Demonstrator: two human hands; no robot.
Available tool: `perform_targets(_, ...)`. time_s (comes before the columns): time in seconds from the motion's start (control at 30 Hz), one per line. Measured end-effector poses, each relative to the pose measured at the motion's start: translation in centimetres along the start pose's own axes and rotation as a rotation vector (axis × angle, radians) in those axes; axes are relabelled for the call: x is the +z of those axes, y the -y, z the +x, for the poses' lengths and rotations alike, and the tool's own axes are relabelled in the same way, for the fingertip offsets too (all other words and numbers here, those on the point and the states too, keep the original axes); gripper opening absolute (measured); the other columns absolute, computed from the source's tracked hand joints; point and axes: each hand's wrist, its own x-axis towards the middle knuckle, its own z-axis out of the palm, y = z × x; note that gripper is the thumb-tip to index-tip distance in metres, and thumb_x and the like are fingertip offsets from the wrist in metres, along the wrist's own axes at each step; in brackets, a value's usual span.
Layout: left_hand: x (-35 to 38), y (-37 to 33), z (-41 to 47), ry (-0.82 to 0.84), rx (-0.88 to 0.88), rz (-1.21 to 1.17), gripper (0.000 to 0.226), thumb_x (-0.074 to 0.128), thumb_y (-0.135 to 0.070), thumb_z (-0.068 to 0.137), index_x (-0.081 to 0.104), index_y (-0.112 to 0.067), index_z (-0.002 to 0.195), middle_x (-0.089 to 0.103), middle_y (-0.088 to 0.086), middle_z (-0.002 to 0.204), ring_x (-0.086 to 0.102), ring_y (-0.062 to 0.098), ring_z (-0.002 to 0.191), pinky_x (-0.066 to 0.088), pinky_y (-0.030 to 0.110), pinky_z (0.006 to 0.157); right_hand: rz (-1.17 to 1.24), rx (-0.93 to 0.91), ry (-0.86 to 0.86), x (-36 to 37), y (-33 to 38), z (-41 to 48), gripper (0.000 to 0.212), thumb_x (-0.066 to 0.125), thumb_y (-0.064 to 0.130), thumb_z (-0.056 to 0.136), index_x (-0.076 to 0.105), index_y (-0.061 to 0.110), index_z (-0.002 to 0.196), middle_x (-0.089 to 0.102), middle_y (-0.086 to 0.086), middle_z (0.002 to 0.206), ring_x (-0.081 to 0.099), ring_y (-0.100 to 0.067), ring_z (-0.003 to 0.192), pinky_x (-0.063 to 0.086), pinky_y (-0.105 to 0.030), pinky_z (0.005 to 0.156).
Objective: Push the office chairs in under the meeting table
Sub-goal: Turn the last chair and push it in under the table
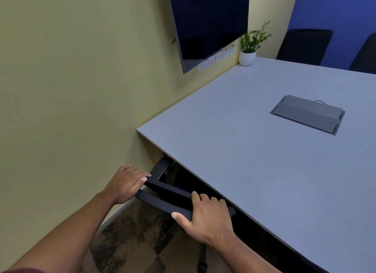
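Observation:
A black office chair (165, 199) stands at the near edge of the grey meeting table (234, 130), its seat hidden beneath the tabletop. Only the top of its backrest and one armrest show. My left hand (127, 184) grips the left end of the backrest top. My right hand (205, 217) wraps the right end, thumb in front and fingers over the back. One chair leg with a castor (202, 266) shows on the floor below.
Two more black chairs (304, 46) stand at the table's far side against a blue wall. A potted plant (248, 55) sits in the far corner of the tabletop, a cable box lid (307, 114) is set into it. A wall screen (209, 24) hangs on the yellow wall at left.

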Motion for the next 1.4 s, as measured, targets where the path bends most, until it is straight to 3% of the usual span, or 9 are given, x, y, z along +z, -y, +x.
perform_targets(0.27, 0.0, 3.4, 5.8, 0.029, 0.065, -0.012, 0.058, 0.020, -0.049, 0.108, 0.073, -0.034, 0.129, 0.072, -0.017, 0.128, 0.062, 0.012, 0.123, 0.034, 0.040, 0.113, 0.000, 0.073, -0.016, -0.1, 1.3, 3.7, 0.110, 0.008, 0.098, 0.087, 0.043, 0.017, 0.153, 0.064, -0.012, 0.136, 0.063, -0.037, 0.117, 0.049, -0.054, 0.101)
perform_targets(0.57, 0.0, 7.0, 12.2, 0.005, 0.189, -0.034, 0.058, 0.026, -0.056, 0.107, 0.075, -0.032, 0.127, 0.073, -0.018, 0.128, 0.063, 0.011, 0.123, 0.033, 0.041, 0.114, 0.025, 0.184, -0.046, -0.2, 3.0, 8.4, 0.104, 0.009, 0.097, 0.088, 0.051, 0.017, 0.139, 0.066, -0.012, 0.127, 0.064, -0.035, 0.111, 0.049, -0.052, 0.098)
perform_targets(0.73, -0.1, 8.3, 15.1, -0.053, 0.269, -0.041, 0.054, 0.033, -0.057, 0.107, 0.078, -0.031, 0.124, 0.076, -0.016, 0.124, 0.066, 0.011, 0.119, 0.034, 0.035, 0.109, 0.038, 0.244, -0.076, 0.1, 3.8, 10.4, 0.104, 0.009, 0.097, 0.088, 0.053, 0.017, 0.137, 0.066, -0.011, 0.129, 0.063, -0.034, 0.114, 0.048, -0.052, 0.099)
perform_targets(0.93, -0.4, 9.8, 18.0, -0.090, 0.359, -0.054, 0.046, 0.037, -0.055, 0.108, 0.077, -0.032, 0.111, 0.076, -0.019, 0.107, 0.069, 0.012, 0.101, 0.045, 0.041, 0.093, 0.053, 0.301, -0.063, 0.3, 4.8, 12.6, 0.104, 0.010, 0.098, 0.088, 0.052, 0.018, 0.140, 0.065, -0.010, 0.133, 0.062, -0.034, 0.116, 0.048, -0.054, 0.101)
perform_targets(1.1, 0.0, 11.1, 19.0, -0.133, 0.411, -0.077, 0.043, 0.042, -0.055, 0.107, 0.078, -0.031, 0.107, 0.077, -0.018, 0.100, 0.070, 0.012, 0.093, 0.049, 0.041, 0.085, 0.041, 0.311, -0.068, 0.3, 5.5, 13.5, 0.100, 0.013, 0.096, 0.090, 0.055, 0.016, 0.133, 0.067, -0.011, 0.124, 0.064, -0.034, 0.107, 0.048, -0.053, 0.093)
perform_targets(1.4, 0.9, 11.6, 19.1, -0.139, 0.395, -0.115, 0.047, 0.042, -0.061, 0.105, 0.079, -0.032, 0.110, 0.077, -0.020, 0.105, 0.070, 0.009, 0.098, 0.046, 0.041, 0.090, 0.051, 0.344, -0.086, 0.8, 5.5, 13.5, 0.096, 0.015, 0.098, 0.089, 0.054, 0.020, 0.129, 0.068, -0.006, 0.117, 0.063, -0.030, 0.098, 0.050, -0.050, 0.091)
